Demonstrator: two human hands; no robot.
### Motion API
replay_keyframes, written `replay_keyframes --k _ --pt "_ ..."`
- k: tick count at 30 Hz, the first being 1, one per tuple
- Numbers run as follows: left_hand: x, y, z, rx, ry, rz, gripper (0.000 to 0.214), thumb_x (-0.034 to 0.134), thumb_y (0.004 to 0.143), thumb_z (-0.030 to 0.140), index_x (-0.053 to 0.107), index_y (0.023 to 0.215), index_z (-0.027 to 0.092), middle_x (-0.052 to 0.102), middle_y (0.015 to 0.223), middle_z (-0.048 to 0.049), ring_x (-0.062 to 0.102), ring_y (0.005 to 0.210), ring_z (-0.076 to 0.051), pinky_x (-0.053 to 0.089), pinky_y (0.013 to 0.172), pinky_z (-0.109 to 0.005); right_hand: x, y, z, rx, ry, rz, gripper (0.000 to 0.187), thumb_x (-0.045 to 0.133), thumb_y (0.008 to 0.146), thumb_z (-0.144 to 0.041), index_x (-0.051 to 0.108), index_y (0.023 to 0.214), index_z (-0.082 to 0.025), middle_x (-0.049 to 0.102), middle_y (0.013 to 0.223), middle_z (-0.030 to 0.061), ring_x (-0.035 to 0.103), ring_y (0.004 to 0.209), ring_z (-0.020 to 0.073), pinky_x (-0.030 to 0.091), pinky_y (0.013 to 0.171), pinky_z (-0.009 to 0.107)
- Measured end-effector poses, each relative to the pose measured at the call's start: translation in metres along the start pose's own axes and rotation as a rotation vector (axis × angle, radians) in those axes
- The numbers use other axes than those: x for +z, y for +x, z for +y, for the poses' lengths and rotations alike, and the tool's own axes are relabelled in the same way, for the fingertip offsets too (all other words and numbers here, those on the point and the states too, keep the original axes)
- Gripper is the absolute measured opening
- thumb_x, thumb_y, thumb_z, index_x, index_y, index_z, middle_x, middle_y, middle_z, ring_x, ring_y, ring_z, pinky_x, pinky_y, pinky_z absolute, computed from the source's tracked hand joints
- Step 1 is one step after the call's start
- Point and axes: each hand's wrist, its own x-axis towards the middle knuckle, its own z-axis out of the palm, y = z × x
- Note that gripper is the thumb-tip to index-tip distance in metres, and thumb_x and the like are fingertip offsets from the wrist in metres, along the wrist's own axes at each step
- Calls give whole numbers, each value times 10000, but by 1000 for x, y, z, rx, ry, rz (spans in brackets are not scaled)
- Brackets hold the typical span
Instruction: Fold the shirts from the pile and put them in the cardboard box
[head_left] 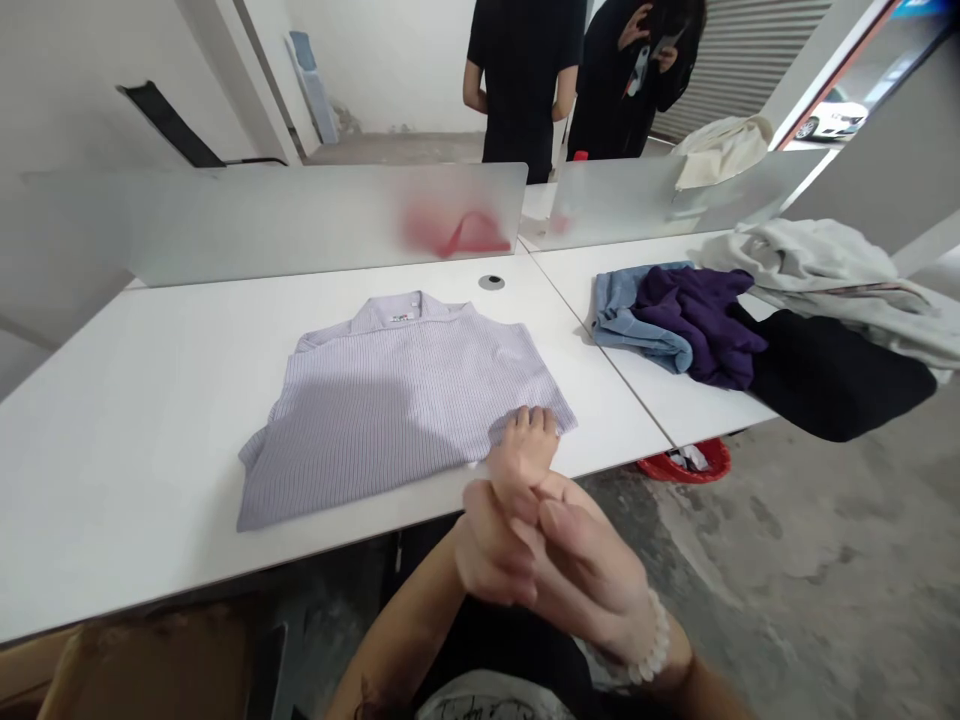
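Observation:
A pale purple striped shirt [375, 400] lies folded on the white table, its collar and neck label facing the far side. My left hand [491, 545] is in front of the table's near edge, blurred, with its fingers seemingly curled. Close against it is my right hand [585, 560], also smeared by motion, with a white beaded bracelet [654, 640] on the wrist. Just beyond them, the fingers of a hand [529, 430] rest on the shirt's near right corner. The overlap hides which arm these fingers belong to.
On the table's right part lie folded blue jeans [637, 320], a purple garment [701, 325], a black garment [840, 370] and pale grey clothing [825, 260]. A frosted divider [315, 220] runs along the back. Under the table stands a red-lined bin [712, 462]. Two people [525, 80] stand beyond.

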Motion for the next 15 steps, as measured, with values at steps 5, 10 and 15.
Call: replay_keyframes --k 5,10,15 --pt "-10 11 -19 -150 -13 -2 333 264 984 217 591 994 154 687 736 -76 659 683 -190 443 550 -293 -87 -13 41 -32 66 412 365 735 757 -401 463 619 -201 432 572 -49 383 498 75 373 501 210" --pt "-21 0 -21 -196 -56 10 348 215 1004 293 539 983 169 662 669 -28 632 591 -156 319 483 -259 -142 -30 60 -80 8 784 358 777 698 -419 672 962 -200 695 990 53 643 931 188 498 884 324" --pt "-36 -13 -7 -162 -187 67 362 184 1006 304 519 959 176 628 638 -18 603 551 -158 276 466 -267 -131 -10 45 -66 -97 614 708 756 717 -298 468 1363 -339 499 1402 25 497 1258 216 432 1026 374"
